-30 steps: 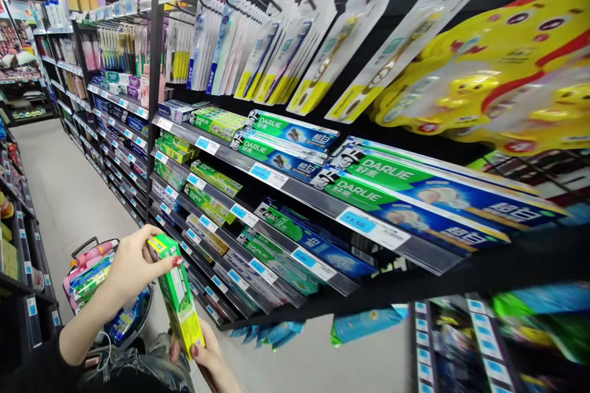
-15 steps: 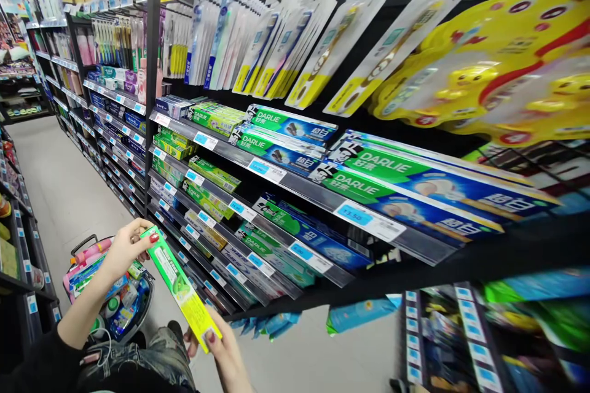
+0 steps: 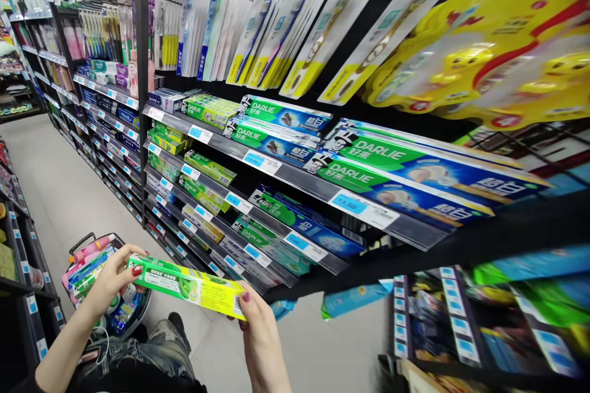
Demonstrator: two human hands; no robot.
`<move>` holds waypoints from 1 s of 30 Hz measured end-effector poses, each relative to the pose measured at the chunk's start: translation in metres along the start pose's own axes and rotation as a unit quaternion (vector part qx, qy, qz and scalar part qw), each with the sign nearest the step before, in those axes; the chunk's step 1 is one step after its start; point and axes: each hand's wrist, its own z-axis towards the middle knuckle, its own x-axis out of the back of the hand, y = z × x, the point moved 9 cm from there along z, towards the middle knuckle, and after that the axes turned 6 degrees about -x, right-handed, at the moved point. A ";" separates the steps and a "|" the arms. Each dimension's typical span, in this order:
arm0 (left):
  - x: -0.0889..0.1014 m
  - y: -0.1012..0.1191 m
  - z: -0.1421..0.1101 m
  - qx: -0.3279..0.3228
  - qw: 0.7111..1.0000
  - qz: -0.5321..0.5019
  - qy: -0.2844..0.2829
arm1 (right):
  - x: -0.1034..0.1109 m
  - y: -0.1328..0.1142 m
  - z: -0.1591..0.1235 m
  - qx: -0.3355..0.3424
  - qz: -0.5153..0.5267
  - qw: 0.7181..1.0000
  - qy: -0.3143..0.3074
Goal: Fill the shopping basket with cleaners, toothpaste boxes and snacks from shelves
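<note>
Right now, holding a slim green-and-yellow carton (image 3: 184, 285) out in front of the body with both hands, lengthwise from side to side, printed face toward the camera, dipping a little toward its yellow end. Pinching the green end with the left hand (image 3: 115, 279), red-nailed thumb laid on the printed face. Grasping the yellow end with the right hand (image 3: 258, 322), thumb likewise on the face. Left of the carton, partly hidden behind the left forearm: a basket (image 3: 142, 317) filled with colourful packages. Below the carton: faded jeans (image 3: 154, 350) and a dark shoe (image 3: 179, 330). Beyond the carton: a shelf (image 3: 417, 234) edged with price tags, stacked with green-and-blue DARLIE boxes (image 3: 373, 152). Above and beyond the carton, hung on hooks: toothbrush packs (image 3: 318, 43). Far up and right of the carton: large yellow packs (image 3: 498, 31).
</note>
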 end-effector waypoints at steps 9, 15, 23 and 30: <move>0.003 0.005 -0.001 0.002 1.000 -0.011 0.020 | -0.005 0.006 0.002 -0.006 -0.016 1.000 -0.013; 0.004 0.004 0.000 0.020 0.999 -0.018 0.034 | -0.005 0.008 -0.001 -0.003 -0.012 1.000 -0.018; 0.004 -0.025 -0.004 0.119 0.992 -0.023 0.025 | 0.001 0.006 0.002 0.052 -0.071 0.996 0.011; -0.003 -0.058 -0.014 0.221 0.975 -0.029 0.021 | 0.012 0.019 0.013 0.011 -0.091 0.994 0.051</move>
